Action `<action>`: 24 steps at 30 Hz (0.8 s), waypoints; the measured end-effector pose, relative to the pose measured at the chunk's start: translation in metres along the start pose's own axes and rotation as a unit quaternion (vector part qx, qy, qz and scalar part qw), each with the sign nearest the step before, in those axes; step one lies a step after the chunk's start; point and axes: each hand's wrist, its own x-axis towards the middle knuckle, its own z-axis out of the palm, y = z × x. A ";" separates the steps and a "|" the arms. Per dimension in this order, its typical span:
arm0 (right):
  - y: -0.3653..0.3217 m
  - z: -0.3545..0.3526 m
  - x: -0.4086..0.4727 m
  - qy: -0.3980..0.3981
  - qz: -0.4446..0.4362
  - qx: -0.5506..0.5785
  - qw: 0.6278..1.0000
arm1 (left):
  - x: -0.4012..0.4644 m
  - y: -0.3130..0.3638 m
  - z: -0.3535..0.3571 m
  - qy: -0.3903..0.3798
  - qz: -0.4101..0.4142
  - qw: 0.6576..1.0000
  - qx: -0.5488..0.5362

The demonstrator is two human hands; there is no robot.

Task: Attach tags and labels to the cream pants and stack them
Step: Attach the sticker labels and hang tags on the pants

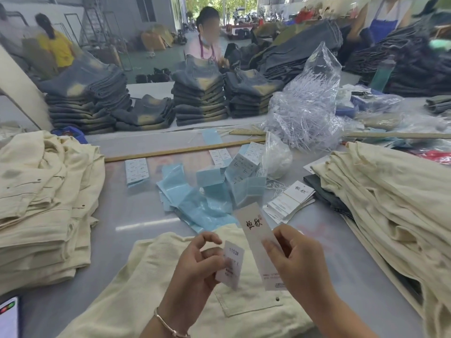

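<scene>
A pair of cream pants lies flat on the table right in front of me, its back pocket facing up. My left hand pinches a small white label printed "1103#" above the pants. My right hand holds a long white hang tag with dark characters, tilted up to the left. A folded stack of cream pants stands at the left. A looser pile of cream pants lies at the right.
Blue label sheets and white sticker sheets litter the table's middle, with more hang tags beside them. A clear bag of plastic fasteners stands behind. Denim stacks line the far table; people work beyond. A phone lies bottom left.
</scene>
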 end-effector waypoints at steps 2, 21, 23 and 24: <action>0.000 -0.001 -0.002 -0.009 0.000 -0.005 1.000 | 0.001 -0.002 0.000 -0.031 -0.011 0.999 -0.018; -0.016 -0.034 0.015 -0.285 -0.059 0.273 0.917 | 0.016 0.023 0.041 -0.134 0.105 0.958 0.230; -0.017 -0.034 0.018 -0.279 -0.031 0.324 0.903 | 0.015 0.025 0.042 -0.144 0.110 0.960 0.214; -0.017 -0.033 0.019 -0.274 -0.019 0.352 0.895 | 0.016 0.025 0.042 -0.145 0.111 0.962 0.205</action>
